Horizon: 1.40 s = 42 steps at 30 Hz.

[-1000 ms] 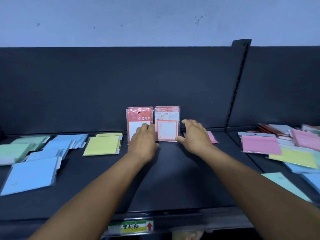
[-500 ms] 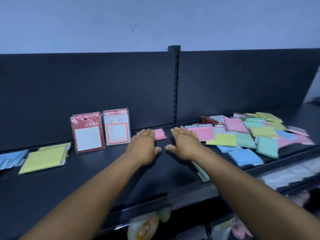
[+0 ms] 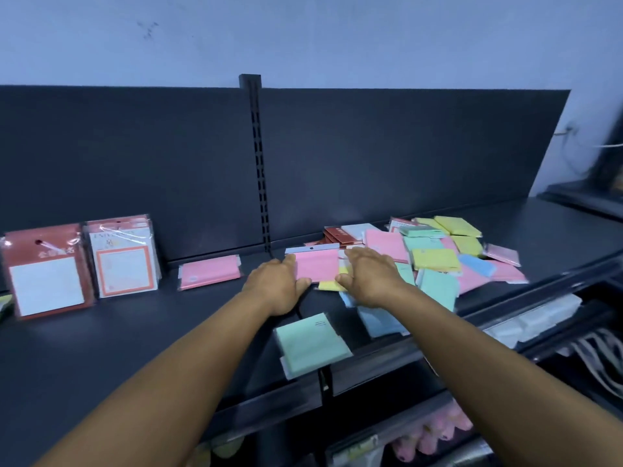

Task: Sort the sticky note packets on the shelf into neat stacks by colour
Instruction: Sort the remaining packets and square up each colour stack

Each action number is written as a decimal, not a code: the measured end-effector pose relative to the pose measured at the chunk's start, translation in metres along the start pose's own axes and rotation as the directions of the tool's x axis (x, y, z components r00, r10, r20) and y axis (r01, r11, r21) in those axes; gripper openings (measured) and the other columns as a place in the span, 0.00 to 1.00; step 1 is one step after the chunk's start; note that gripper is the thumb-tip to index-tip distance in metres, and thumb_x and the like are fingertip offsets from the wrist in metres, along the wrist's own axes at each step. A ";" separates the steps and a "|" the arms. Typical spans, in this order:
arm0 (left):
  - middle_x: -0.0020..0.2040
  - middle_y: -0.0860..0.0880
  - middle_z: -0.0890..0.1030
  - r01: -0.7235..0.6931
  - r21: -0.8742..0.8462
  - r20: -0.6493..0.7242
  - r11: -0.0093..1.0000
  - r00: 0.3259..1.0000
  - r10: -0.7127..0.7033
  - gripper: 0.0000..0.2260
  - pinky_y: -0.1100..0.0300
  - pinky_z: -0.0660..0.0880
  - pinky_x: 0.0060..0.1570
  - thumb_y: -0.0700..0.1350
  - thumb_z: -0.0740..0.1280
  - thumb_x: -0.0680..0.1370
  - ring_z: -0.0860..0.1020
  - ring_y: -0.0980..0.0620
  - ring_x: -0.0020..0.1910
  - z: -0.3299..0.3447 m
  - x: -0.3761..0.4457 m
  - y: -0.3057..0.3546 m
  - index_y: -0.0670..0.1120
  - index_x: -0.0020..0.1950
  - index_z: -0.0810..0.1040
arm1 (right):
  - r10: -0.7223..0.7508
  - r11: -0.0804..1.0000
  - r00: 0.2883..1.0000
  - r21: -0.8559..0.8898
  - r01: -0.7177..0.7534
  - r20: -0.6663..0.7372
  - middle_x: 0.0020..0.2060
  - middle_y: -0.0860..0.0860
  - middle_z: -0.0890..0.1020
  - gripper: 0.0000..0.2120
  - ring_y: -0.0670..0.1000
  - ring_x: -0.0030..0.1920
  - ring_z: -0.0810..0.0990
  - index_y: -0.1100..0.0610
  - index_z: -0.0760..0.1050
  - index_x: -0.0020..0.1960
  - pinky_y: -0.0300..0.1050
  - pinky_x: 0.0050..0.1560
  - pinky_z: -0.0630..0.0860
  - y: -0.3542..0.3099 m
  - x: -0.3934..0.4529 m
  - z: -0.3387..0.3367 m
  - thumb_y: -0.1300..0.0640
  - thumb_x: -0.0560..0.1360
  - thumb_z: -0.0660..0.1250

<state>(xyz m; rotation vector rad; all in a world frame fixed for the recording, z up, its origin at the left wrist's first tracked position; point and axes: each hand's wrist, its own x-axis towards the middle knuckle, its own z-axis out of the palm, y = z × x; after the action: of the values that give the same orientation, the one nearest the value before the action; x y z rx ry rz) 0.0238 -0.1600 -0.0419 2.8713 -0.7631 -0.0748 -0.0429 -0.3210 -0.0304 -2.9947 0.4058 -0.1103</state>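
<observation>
Since the earlier frame, both hands had been carried rightward and farther along the dark metal shelf [image 3: 101, 358], away from the two upright red-headed cellophane packets [image 3: 81, 264] at the left, and had been brought down on either side of a flat pink sticky note packet with a pale header strip [image 3: 317, 264].

Right of it, the unsorted heap of pink, yellow, green and blue packets [image 3: 448, 257] was spread over the right half of the shelf, well apart from the single flat pink packet lying alone near the back panel [image 3: 209, 272], which was judged to be the start of the pink stack. A loose mint-green packet [image 3: 312, 343] was seen at the near edge, between the forearms.

The pink packet was bracketed: the left hand [image 3: 276, 284] was laid against its left edge, the right hand [image 3: 369, 278] over its right edge, fingers only loosely bent and nothing yet lifted. Whether either thumb was tucked beneath could not be told. Its long axis was judged to run near to far, header pointing at the back panel. Both hands were equally close; the coming carry was judged leftward.
</observation>
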 end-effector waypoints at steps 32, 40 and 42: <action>0.53 0.48 0.80 0.269 -0.569 -0.200 0.777 0.872 -0.448 0.15 0.57 0.74 0.53 0.45 0.72 0.73 0.78 0.47 0.54 0.005 0.042 0.026 0.45 0.57 0.74 | 0.307 0.863 0.951 0.434 -0.258 -0.043 0.56 0.58 0.78 0.26 0.60 0.60 0.74 0.60 0.65 0.62 0.49 0.47 0.72 0.070 0.089 -0.002 0.52 0.71 0.73; 0.44 0.45 0.82 0.190 -0.790 -0.169 0.583 0.846 -0.505 0.04 0.53 0.77 0.52 0.40 0.71 0.74 0.81 0.44 0.47 -0.003 0.021 -0.005 0.44 0.46 0.77 | 0.235 0.807 0.945 0.588 -0.059 -0.227 0.28 0.50 0.70 0.15 0.56 0.34 0.71 0.57 0.65 0.31 0.44 0.31 0.62 0.044 0.089 -0.019 0.59 0.75 0.63; 0.47 0.44 0.83 0.197 -0.800 -0.172 0.567 0.830 -0.531 0.04 0.52 0.78 0.52 0.40 0.71 0.74 0.82 0.44 0.49 -0.007 0.016 -0.022 0.46 0.44 0.76 | 0.204 0.798 0.943 0.603 -0.005 -0.262 0.33 0.52 0.75 0.09 0.56 0.36 0.73 0.57 0.70 0.36 0.43 0.34 0.64 0.027 0.087 -0.022 0.58 0.75 0.63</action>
<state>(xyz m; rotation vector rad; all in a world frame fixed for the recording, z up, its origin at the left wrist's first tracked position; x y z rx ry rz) 0.0487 -0.1480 -0.0391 2.0485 0.0242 0.1156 0.0315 -0.3726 -0.0072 -2.3171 0.4631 -0.5967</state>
